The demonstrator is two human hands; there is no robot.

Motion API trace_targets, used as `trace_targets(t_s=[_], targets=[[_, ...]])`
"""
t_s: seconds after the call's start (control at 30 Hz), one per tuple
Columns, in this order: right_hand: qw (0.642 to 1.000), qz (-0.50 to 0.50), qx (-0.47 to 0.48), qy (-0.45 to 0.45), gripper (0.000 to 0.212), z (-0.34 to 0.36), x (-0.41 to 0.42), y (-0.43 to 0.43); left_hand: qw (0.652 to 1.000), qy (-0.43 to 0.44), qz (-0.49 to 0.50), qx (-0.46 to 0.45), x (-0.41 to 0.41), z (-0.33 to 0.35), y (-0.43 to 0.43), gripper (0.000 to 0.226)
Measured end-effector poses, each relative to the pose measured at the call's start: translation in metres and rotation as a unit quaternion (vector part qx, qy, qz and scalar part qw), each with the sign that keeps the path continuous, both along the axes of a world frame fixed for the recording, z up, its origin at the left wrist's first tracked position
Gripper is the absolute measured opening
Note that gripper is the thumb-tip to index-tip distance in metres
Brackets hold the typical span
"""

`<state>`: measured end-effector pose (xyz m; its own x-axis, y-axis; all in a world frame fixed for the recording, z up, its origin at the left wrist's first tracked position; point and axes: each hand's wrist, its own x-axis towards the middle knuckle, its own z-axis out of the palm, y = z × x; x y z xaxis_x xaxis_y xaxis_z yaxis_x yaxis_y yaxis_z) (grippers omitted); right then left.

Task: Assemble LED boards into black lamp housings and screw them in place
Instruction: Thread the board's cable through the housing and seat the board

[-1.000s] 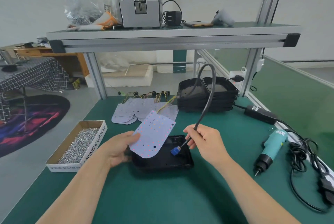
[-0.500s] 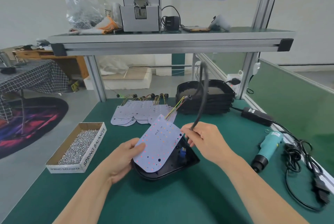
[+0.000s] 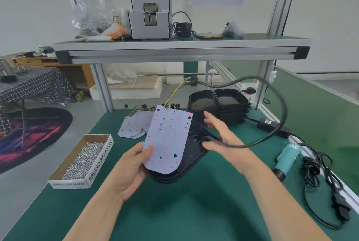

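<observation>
LED board (image 3: 168, 139) pinched in L grip (image 3: 132, 169); R grip (image 3: 221, 137) spread, maybe touching cable (image 3: 285, 109).

The LED board (image 3: 169, 139) is being observed as smooth, matt and pale. The lamp housing (image 3: 189, 164) is being observed as black moulded plastic, faintly glossy. The bench mat (image 3: 174, 211) is being recorded as matt green sheet. Bright metal screws (image 3: 83, 161) are being contained in a plain cardboard box (image 3: 99, 163). The frame rail (image 3: 174, 55) is being recorded as satin grey metal.

I'm seeing an assembly workshop: green-topped aluminium-framed workbench (image 3: 174, 211) filling the frame, cardboard box of silver screws (image 3: 81, 161) lower left, teal electric screwdriver (image 3: 287, 158) lying lower right.
</observation>
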<state>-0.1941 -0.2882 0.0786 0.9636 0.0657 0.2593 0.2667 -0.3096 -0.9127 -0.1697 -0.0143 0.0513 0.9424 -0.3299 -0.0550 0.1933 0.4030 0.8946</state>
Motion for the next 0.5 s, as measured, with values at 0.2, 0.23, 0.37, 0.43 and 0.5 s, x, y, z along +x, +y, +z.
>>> trace_targets(t_s=[0.2,0.23,0.37,0.43,0.5], targets=[[0.91,0.12,0.359,0.167,0.074,0.002,-0.006,-0.004,0.998,0.027,-0.022,-0.045,-0.015,-0.008,-0.003,0.033],[0.905,0.123,0.366,0.179,0.068,0.0,-0.006,-0.001,0.998,0.034,-0.02,-0.049,-0.018,-0.01,-0.004,0.033],[0.93,0.066,0.311,0.185,0.047,-0.001,-0.004,0.005,0.996,0.048,-0.04,-0.06,-0.025,-0.018,0.001,0.035],[0.948,0.063,0.252,0.182,0.045,0.002,-0.003,0.009,0.996,0.041,-0.068,-0.042,-0.026,-0.016,0.004,0.035],[0.96,0.064,0.204,0.178,0.045,0.003,-0.002,0.012,0.995,0.038,-0.09,-0.029,-0.026,-0.013,0.006,0.04]])
